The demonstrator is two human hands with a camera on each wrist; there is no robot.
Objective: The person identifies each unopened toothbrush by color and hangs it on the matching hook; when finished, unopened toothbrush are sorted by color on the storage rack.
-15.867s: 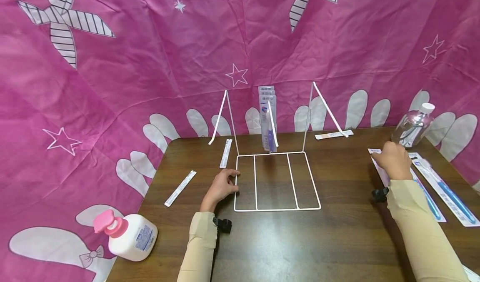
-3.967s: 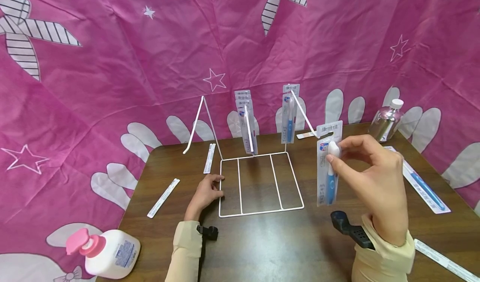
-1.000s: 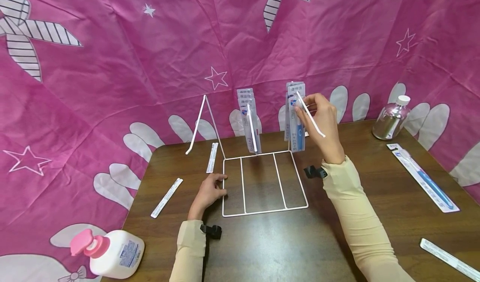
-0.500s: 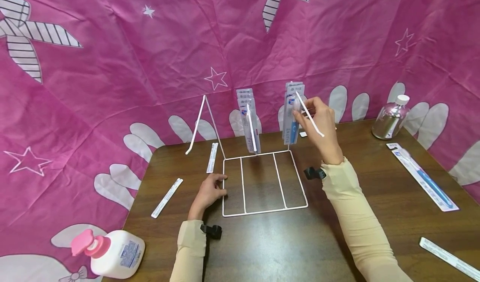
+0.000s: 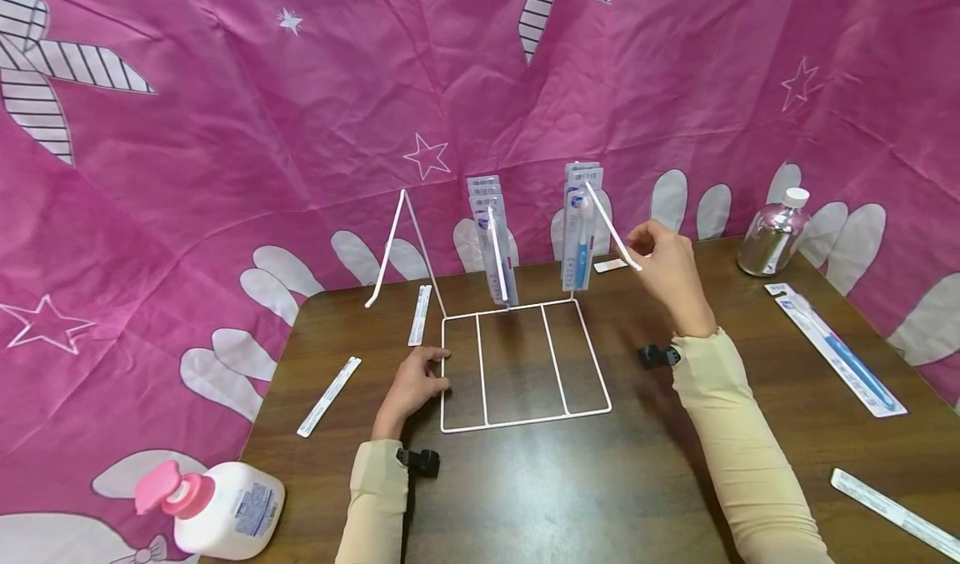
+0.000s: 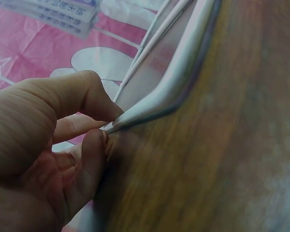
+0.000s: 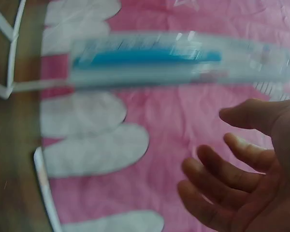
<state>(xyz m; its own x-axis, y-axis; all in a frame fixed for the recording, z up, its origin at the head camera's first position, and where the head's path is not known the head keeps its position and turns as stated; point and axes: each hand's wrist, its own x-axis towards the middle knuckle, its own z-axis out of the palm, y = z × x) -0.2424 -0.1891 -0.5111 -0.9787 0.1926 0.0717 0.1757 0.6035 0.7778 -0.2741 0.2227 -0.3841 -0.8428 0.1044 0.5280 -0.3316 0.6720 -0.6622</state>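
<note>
A white wire display rack [image 5: 525, 421] stands on the table with three slanted arms. My left hand [image 5: 412, 383] pinches the wire at its left side; in the left wrist view thumb and fingertips [image 6: 94, 145] meet at the rod. Packaged toothbrushes [image 5: 492, 247] hang on the middle arm. Blue toothbrush packs [image 5: 581, 239] hang on the right arm, one in front of another. My right hand [image 5: 667, 268] is beside the tip of that arm, holding nothing. In the right wrist view its fingers are spread apart from the hanging pack [image 7: 150, 58].
A blue toothbrush pack [image 5: 836, 347] lies at right below a clear bottle [image 5: 772, 235] with a white cap. Narrow white packets lie around: one at left [image 5: 328, 397], another at lower right [image 5: 892, 510]. A pump bottle [image 5: 232, 510] stands at the left edge before a pink cloth [image 5: 337, 114].
Over the last seconds my right hand brought a blue toothbrush pack onto the rack's right arm, let go and moved back to the right. My left hand has stayed on the rack.
</note>
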